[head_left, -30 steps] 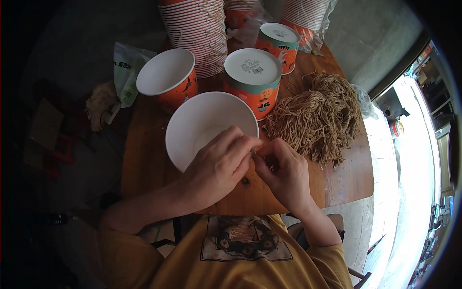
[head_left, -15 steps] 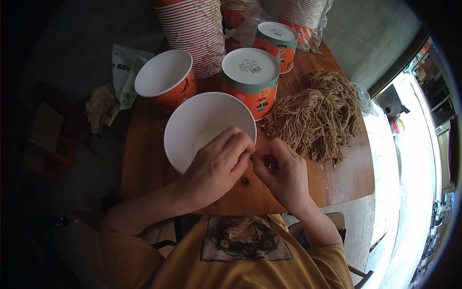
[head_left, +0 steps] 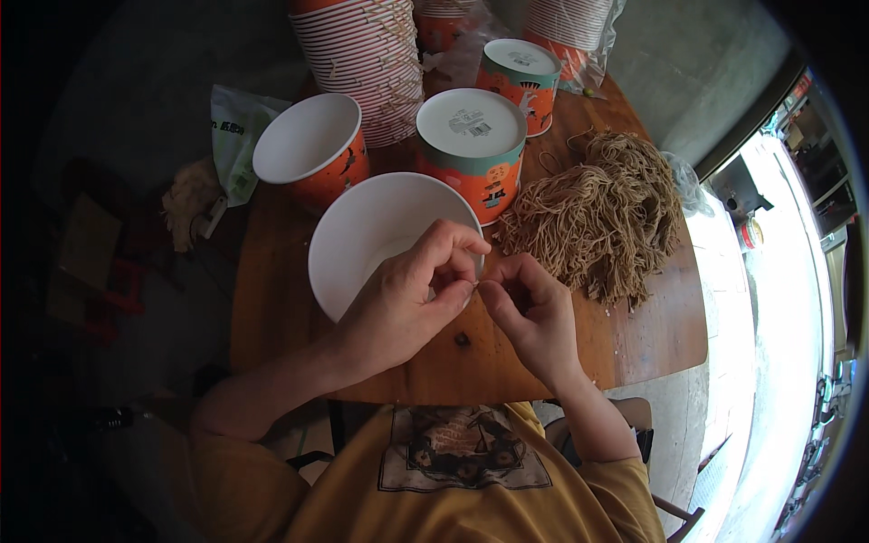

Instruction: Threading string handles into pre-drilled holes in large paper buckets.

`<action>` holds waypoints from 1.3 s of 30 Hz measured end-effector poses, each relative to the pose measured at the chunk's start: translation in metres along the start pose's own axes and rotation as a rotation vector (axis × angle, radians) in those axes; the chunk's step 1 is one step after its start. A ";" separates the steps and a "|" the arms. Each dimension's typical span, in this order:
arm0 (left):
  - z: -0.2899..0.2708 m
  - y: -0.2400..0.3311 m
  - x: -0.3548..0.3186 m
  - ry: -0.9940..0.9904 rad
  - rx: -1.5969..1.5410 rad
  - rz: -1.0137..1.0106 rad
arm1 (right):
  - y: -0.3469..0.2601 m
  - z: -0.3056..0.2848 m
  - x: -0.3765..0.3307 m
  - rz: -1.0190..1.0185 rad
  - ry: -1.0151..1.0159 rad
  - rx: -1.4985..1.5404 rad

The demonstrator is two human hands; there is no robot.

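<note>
A white-lined paper bucket (head_left: 362, 226) lies tipped in front of me, its mouth facing my way. At its right rim my left hand (head_left: 412, 294) is closed in a pinch, the index finger lifted. My right hand (head_left: 534, 312) also pinches, thumb against forefinger, its tips almost meeting the left thumb. Whatever is between the fingertips is too small to make out. Beside my right hand rests a heap of brown twine strands (head_left: 606, 217). Behind the tipped bucket, an orange and green bucket (head_left: 471, 167) stands upside down.
Another orange bucket (head_left: 312, 149) leans at the left, mouth toward me. Farther back are a second upturned bucket (head_left: 520, 86), a tall nested stack (head_left: 358, 68) with twine on its rims, and a bagged stack (head_left: 575, 32). A plastic bag (head_left: 240, 145) hangs by the left edge of the wooden table (head_left: 634, 339).
My left index finger has lifted and straightened away from the pinch. Both hands have shifted slightly at the bucket's rim. The buckets and the twine heap look the same.
</note>
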State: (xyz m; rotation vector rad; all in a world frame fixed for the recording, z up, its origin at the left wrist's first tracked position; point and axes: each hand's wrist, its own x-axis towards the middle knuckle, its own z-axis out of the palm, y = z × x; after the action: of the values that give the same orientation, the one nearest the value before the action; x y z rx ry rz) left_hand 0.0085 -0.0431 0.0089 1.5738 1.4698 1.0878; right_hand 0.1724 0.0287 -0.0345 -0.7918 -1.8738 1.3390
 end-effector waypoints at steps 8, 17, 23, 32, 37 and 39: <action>-0.004 -0.011 0.006 -0.059 -0.245 -0.043 | 0.006 0.005 -0.001 0.023 0.022 0.074; -0.002 -0.009 0.010 -0.019 -0.367 -0.108 | 0.008 0.005 0.003 -0.426 0.176 -0.318; -0.002 -0.009 0.010 -0.025 -0.404 -0.133 | 0.004 -0.003 0.004 -0.754 0.195 -0.798; -0.006 -0.014 0.010 -0.085 -0.396 -0.144 | 0.005 -0.007 0.010 0.301 -0.157 0.619; -0.007 -0.011 0.011 -0.082 -0.415 -0.184 | 0.013 -0.001 0.001 0.113 -0.059 0.378; -0.007 -0.009 0.012 -0.086 -0.427 -0.203 | 0.013 0.001 0.000 0.000 -0.009 0.225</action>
State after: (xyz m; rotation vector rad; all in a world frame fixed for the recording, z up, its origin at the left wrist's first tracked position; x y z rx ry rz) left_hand -0.0020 -0.0310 0.0046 1.1338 1.2115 1.1112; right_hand 0.1729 0.0317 -0.0469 -0.6700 -1.6926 1.5233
